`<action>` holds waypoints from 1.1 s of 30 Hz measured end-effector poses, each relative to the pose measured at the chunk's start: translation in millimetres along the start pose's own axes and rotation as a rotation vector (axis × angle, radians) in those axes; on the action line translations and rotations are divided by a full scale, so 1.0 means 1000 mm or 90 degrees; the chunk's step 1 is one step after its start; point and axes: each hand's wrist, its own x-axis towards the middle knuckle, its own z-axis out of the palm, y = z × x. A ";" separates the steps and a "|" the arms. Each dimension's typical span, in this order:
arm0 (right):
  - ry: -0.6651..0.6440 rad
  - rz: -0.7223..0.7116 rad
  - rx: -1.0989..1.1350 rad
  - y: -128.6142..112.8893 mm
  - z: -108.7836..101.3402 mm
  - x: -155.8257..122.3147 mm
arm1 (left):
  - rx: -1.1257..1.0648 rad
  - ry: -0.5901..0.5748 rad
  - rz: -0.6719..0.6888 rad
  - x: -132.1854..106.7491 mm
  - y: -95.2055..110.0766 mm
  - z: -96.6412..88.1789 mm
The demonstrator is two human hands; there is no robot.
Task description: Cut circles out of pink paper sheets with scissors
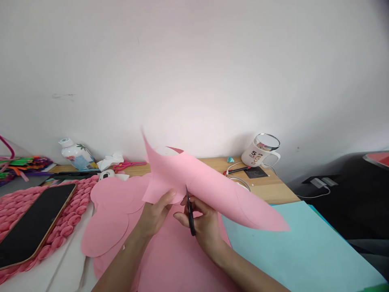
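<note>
My left hand (156, 215) pinches the lower left edge of a large pink paper sheet (212, 188) that is held up and curled over the table. My right hand (203, 225) grips black scissors (191, 215), whose blades meet the sheet's lower edge near the left thumb. Beneath both hands lie more pink paper sheets (170, 259) and rounded pink cut-out shapes (106, 227).
A light blue sheet (291, 247) lies at the right. A phone (33, 223) rests on a pink woven mat (73, 211) at the left. At the back stand a white mug (259, 152), a bottle (75, 156), pink-handled scissors (129, 164) and cables (240, 172).
</note>
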 end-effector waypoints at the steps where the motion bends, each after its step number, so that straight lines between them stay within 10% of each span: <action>1: -0.047 0.057 0.065 -0.002 0.001 0.000 | 0.015 0.023 0.003 0.001 -0.001 -0.001; 9: -0.158 0.260 0.293 -0.006 0.006 -0.003 | 0.126 0.158 -0.012 0.003 -0.011 -0.002; 14: -0.173 0.258 0.293 -0.003 0.005 -0.002 | 0.172 0.195 -0.097 0.001 -0.011 0.005; 33: -0.179 0.194 0.281 -0.008 -0.001 0.005 | 0.283 0.231 0.025 -0.004 -0.017 0.004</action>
